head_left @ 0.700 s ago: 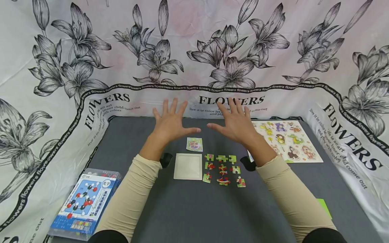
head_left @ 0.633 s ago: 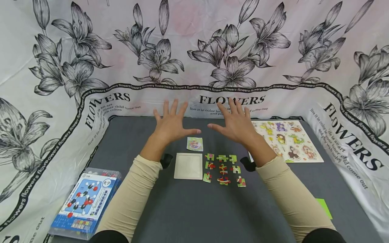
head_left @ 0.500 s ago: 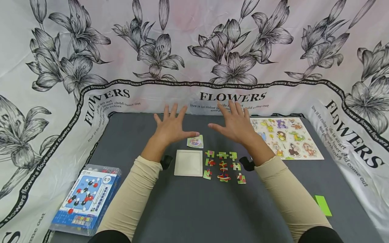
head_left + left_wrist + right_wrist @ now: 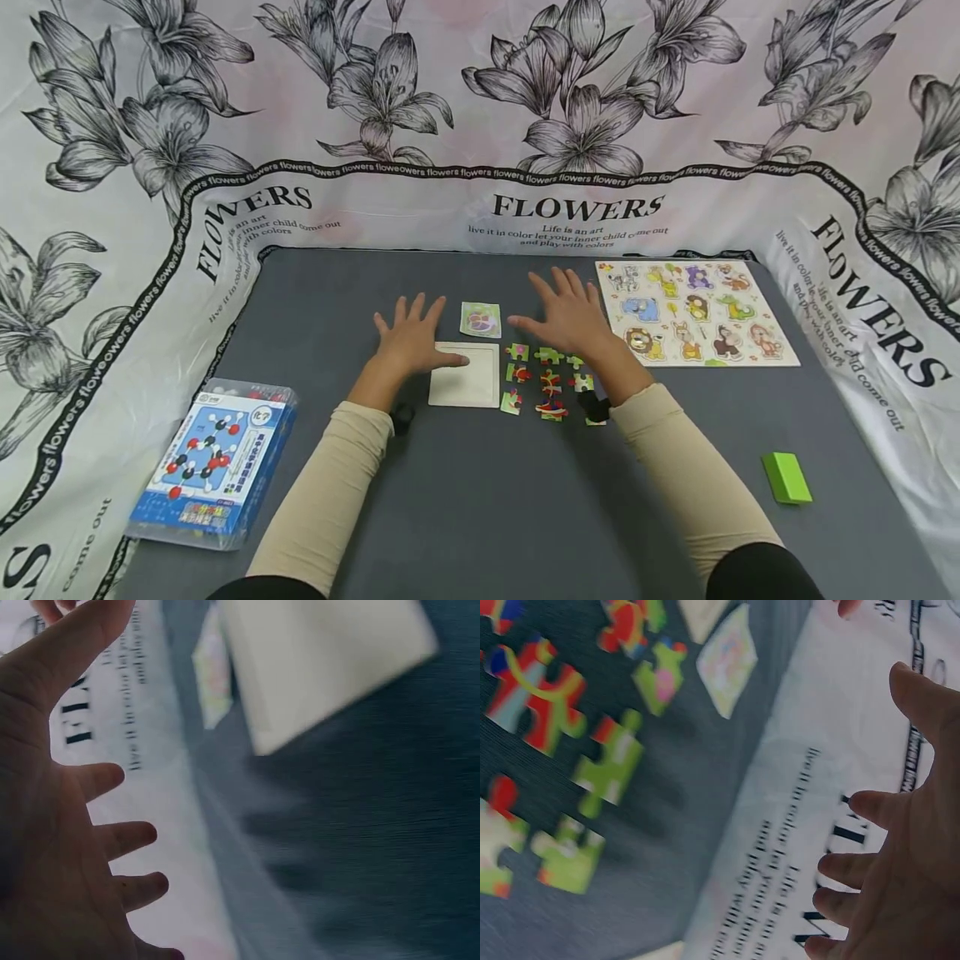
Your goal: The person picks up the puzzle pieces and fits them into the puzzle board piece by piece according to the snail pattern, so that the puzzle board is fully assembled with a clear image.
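Note:
My left hand (image 4: 408, 340), fingers spread and holding nothing, hovers by the upper left of a pale square tray (image 4: 465, 393); its thumb overlaps the tray in the head view. My right hand (image 4: 570, 315) is likewise spread and bare, above and beyond the loose jigsaw pieces (image 4: 551, 382). Those pieces, green with red and yellow parts, lie in rough columns right of the tray. In the right wrist view, several jigsaw pieces (image 4: 609, 766) show at the left, apart from the fingers. A small picture card (image 4: 480, 320) lies behind the tray, between the two hands.
At the back right lies a white board (image 4: 705, 325) with cartoon animals. A lime green block (image 4: 787, 478) sits at the right. A clear plastic box (image 4: 210, 467) with a molecule-model picture stands at the left. Flower-printed cloth (image 4: 420, 208) rises behind the grey table (image 4: 480, 517).
Both hands have come down and nearer over the table, still spread; the left thumb now overlaps the tray. The head view has tilted downward. The tray and pieces stay in place.

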Tool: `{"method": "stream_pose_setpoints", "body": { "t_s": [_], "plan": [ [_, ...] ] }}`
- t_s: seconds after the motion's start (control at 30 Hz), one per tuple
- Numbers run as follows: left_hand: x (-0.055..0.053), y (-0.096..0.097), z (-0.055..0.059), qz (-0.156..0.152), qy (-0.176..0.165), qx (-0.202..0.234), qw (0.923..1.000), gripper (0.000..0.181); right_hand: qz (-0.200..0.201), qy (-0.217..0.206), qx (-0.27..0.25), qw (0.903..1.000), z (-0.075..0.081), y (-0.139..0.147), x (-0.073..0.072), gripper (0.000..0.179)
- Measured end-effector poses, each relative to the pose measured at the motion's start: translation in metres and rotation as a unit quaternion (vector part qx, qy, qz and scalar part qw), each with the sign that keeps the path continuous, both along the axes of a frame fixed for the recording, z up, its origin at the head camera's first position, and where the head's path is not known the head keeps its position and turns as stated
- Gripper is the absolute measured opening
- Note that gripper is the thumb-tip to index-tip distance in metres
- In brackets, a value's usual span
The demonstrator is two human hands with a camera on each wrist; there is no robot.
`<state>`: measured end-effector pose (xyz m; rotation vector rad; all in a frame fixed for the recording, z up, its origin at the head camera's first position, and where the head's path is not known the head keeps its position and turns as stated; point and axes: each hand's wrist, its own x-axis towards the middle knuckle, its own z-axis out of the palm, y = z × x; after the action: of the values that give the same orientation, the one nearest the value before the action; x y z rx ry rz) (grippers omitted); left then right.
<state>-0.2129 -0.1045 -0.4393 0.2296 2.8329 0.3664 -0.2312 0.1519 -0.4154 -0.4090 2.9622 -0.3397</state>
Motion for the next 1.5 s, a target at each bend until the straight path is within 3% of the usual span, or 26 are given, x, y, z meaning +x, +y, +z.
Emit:
{"method": "stream_pose_setpoints", "body": {
  "t_s": [0.3, 0.43, 0.6, 0.77, 0.93, 1.17, 1.5],
  "plan": [
    [0.011, -0.019, -0.032, -0.037, -0.027, 0.025, 0.9986, 0.108, 0.017, -0.023, 0.012, 0.9995, -0.032, -0.009, 0.002, 0.085],
    [0.011, -0.028, -0.041, -0.067, -0.019, 0.032, 0.9971, 0.105, 0.036, -0.031, 0.011, 0.9988, -0.042, -0.01, 0.001, 0.072],
    [0.011, -0.035, -0.043, -0.091, 0.004, 0.046, 0.9948, 0.098, 0.059, -0.006, 0.009, 0.9982, -0.053, -0.011, -0.001, 0.05],
    [0.014, -0.037, -0.047, -0.108, 0.015, 0.053, 0.9926, 0.093, 0.066, 0.023, 0.005, 0.9975, -0.062, -0.011, 0.0, 0.039],
    [0.017, -0.037, -0.048, -0.123, 0.01, 0.067, 0.9901, 0.086, 0.058, 0.024, 0.002, 0.998, -0.066, -0.011, 0.0, 0.032],
    [0.021, -0.04, -0.05, -0.137, -0.01, 0.056, 0.9889, 0.077, 0.071, 0.029, -0.004, 0.997, -0.069, -0.01, 0.002, 0.022],
    [0.023, -0.043, -0.057, -0.138, -0.021, 0.057, 0.9886, 0.074, 0.086, 0.017, 0.004, 0.9961, -0.073, -0.012, 0.003, 0.023]
  ]
}}
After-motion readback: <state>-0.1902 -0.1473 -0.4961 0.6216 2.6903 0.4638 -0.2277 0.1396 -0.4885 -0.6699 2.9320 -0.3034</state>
